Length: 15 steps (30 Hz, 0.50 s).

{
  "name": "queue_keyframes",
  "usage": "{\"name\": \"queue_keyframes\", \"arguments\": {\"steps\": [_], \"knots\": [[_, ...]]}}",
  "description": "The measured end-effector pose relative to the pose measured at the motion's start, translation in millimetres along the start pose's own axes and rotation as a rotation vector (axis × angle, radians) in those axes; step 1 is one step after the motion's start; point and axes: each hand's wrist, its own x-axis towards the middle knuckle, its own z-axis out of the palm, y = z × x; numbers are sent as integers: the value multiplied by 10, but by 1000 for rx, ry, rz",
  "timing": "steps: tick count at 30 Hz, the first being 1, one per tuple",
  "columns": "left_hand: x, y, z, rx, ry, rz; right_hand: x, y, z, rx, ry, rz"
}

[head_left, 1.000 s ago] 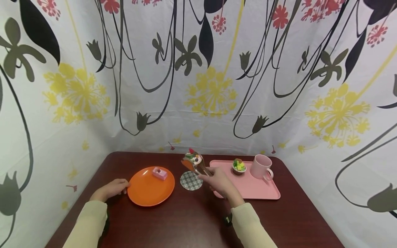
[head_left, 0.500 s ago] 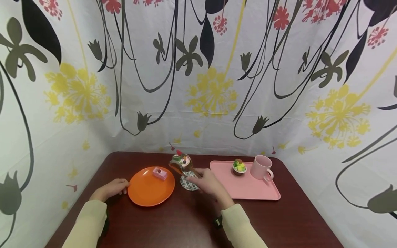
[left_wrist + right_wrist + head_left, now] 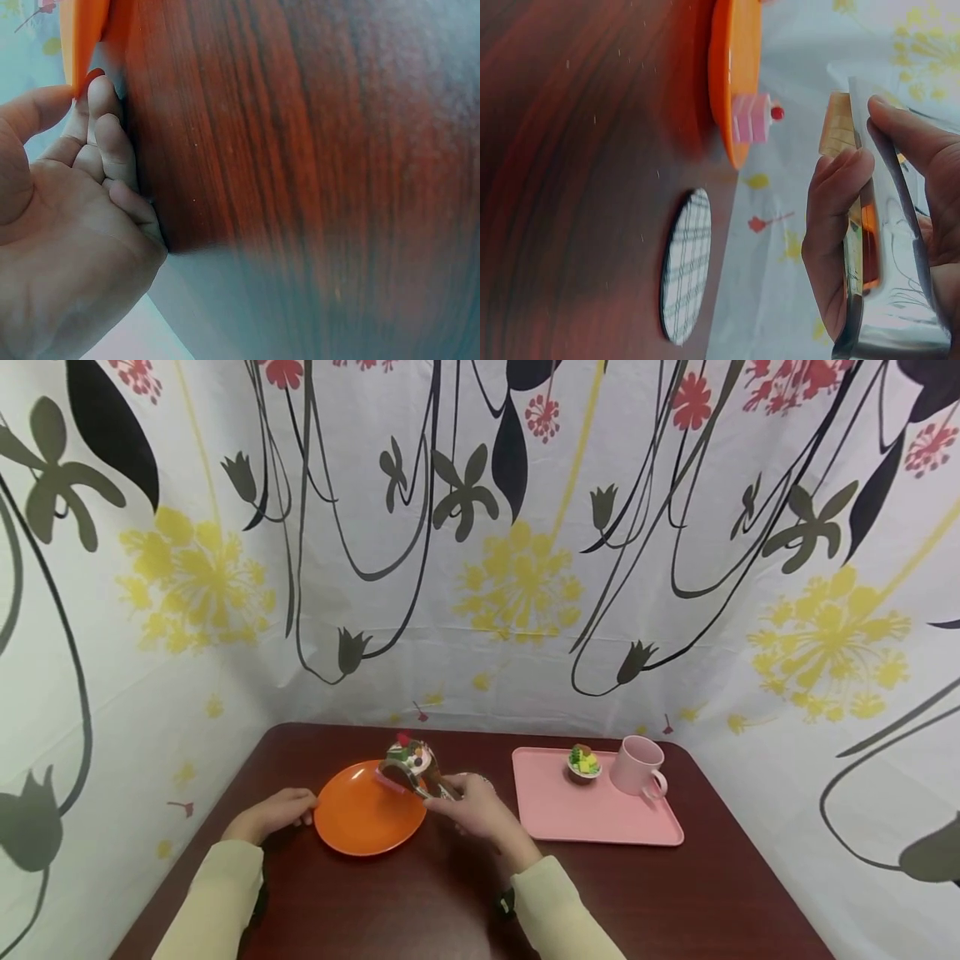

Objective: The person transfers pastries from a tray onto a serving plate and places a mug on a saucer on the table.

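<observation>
My left hand [image 3: 276,814] holds the rim of an orange plate [image 3: 363,827] at its left side. In the left wrist view, thumb and fingers pinch the plate's edge. My right hand [image 3: 480,810] grips metal tongs [image 3: 896,300]. Between the tongs' ends is a small toy dessert [image 3: 418,758] with a brown base, white cream and fruit on top, held above the plate's right side. A pink toy cake slice [image 3: 750,120] with a red berry sits on the plate, partly hidden behind the tongs in the head view.
A checked round coaster [image 3: 688,270] lies on the dark wooden table [image 3: 600,893], hidden by my right hand in the head view. To the right, a pink tray [image 3: 555,814] bears a small fruit-topped cup [image 3: 583,765] and a pink mug [image 3: 633,767]. Floral cloth surrounds the table.
My right hand has moved left with the tongs and the dessert, from over the coaster to over the plate's right side. The left hand stays at the plate's rim.
</observation>
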Motion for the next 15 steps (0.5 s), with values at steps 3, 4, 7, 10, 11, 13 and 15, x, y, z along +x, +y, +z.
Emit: {"name": "queue_keyframes", "arguments": {"steps": [3,4,7,10,11,13,15], "knots": [[1,1,2,-3,-7,-3,27,-12,85,-5,-18,-7],[4,6,6,-5,-10,2,32,-17,109,-5,-24,-11],[17,21,24,-19,-10,25,55,-24,180,-5,-32,-18],[25,14,34,-40,4,35,85,-32,260,-12,-46,-28],[23,7,33,-44,9,30,98,-34,291,-21,-53,-34],[3,-2,21,-39,14,22,127,-41,355,-31,-69,-47],[-25,-5,-1,-37,23,7,159,-53,419,-31,-87,-58]]}}
